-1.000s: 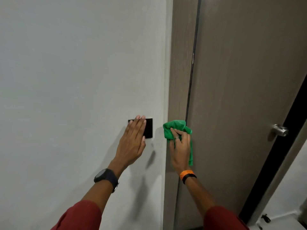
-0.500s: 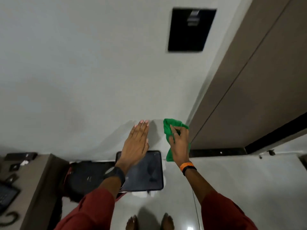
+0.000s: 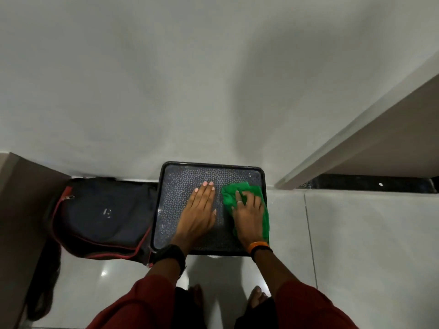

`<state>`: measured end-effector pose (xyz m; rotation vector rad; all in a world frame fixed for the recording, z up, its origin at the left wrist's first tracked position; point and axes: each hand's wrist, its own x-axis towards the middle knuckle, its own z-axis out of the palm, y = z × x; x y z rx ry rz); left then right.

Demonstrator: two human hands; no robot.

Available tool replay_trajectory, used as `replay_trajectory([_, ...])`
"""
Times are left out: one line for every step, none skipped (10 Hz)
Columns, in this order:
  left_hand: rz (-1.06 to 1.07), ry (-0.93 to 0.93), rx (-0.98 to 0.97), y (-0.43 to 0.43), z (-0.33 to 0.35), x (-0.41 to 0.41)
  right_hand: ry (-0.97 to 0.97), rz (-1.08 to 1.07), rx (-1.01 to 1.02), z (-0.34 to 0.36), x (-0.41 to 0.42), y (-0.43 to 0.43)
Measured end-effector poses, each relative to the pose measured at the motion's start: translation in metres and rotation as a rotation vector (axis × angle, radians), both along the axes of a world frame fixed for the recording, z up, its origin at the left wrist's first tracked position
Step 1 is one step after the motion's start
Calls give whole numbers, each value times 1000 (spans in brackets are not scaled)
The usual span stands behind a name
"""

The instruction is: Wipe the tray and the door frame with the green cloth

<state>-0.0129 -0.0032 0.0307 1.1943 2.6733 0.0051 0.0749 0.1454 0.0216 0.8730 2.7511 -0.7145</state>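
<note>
While left hand (image 3: 199,210) lies flat, right hand (image 3: 249,214) presses green cloth (image 3: 231,193) on tray (image 3: 175,186).

Head view: worn on the person's head; looks steeply down past both forearms
Facing: toward the wall (image 3: 213,79) base and floor (image 3: 368,245)
Nearness: arm's length above the tray (image 3: 180,186)
Shared: single view only

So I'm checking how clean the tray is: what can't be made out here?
- Head view: tray surface under the left hand and under the green cloth held by the right hand.
- What supports the tray: hidden beneath it.
- Specks on its pattern: too small to tell as dirt or glare.
</note>
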Motion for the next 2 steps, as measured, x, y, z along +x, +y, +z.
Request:
replay_trajectory([21, -48, -28, -6, -51, -1, 53, 26, 166, -37, -3, -9])
replay_trajectory([57, -4, 53, -9, -62, -1, 101, 28, 249, -36, -3, -13])
